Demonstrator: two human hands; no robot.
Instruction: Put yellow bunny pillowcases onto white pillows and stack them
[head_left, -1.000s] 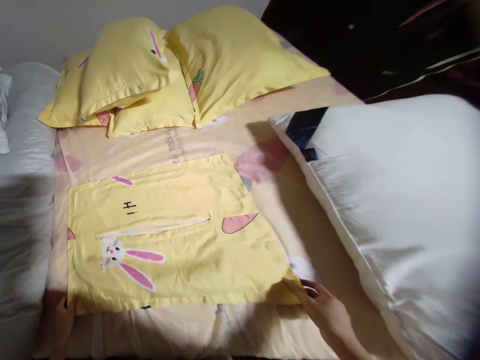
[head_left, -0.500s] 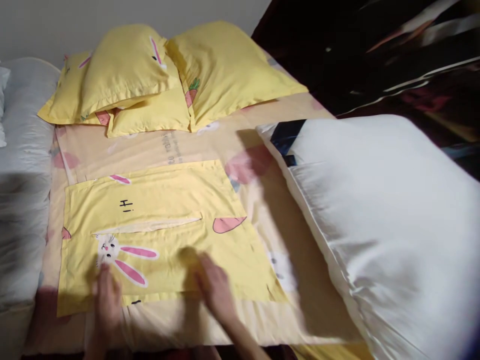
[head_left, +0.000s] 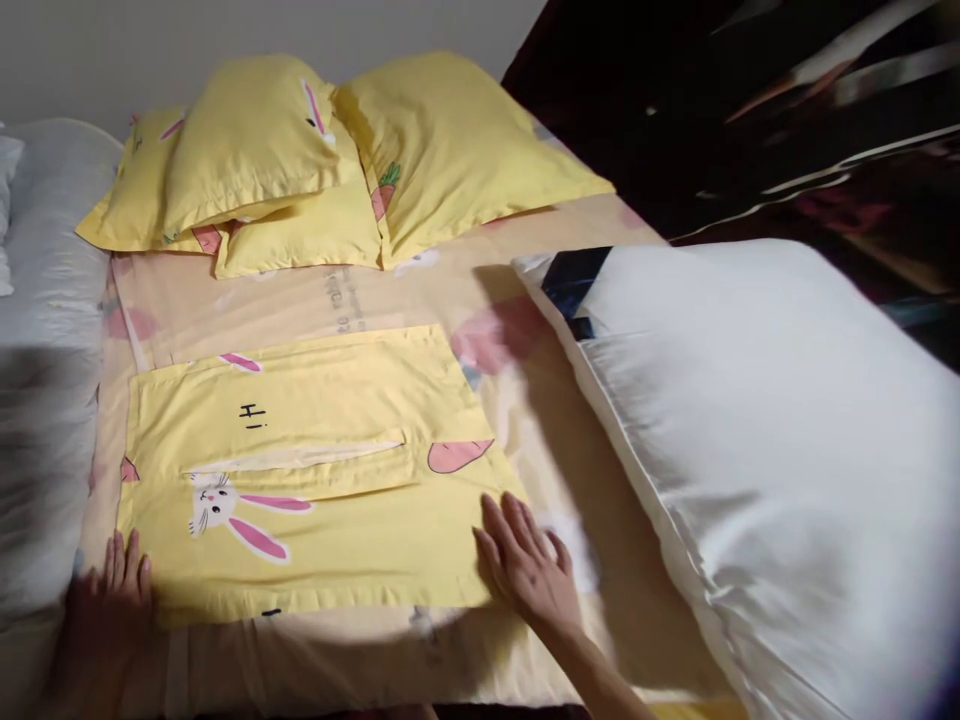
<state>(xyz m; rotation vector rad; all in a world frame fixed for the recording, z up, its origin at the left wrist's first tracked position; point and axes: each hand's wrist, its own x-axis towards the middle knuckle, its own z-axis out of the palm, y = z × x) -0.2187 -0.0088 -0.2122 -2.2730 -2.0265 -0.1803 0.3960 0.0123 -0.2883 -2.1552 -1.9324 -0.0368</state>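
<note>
An empty yellow pillowcase (head_left: 315, 480) with a bunny, a carrot and "Hi" printed on it lies flat on the bed sheet (head_left: 405, 290). My left hand (head_left: 116, 590) rests flat, fingers stretched out, at the case's near left corner. At the near right edge of the case my right hand (head_left: 525, 565) lies flat too, fingers spread, pressing the cloth. Neither hand holds anything. A big bare white pillow (head_left: 757, 440) lies to the right of the case, close to my right hand.
Three stuffed yellow pillows (head_left: 337, 160) are stacked at the head of the bed by the wall. A white quilt (head_left: 45, 400) runs along the left side. Dark patterned cloth (head_left: 750, 110) fills the far right.
Both hands swept in over the middle of the pillowcase and then out again to its near corners. The case now lies flatter; its right side looks shorter.
</note>
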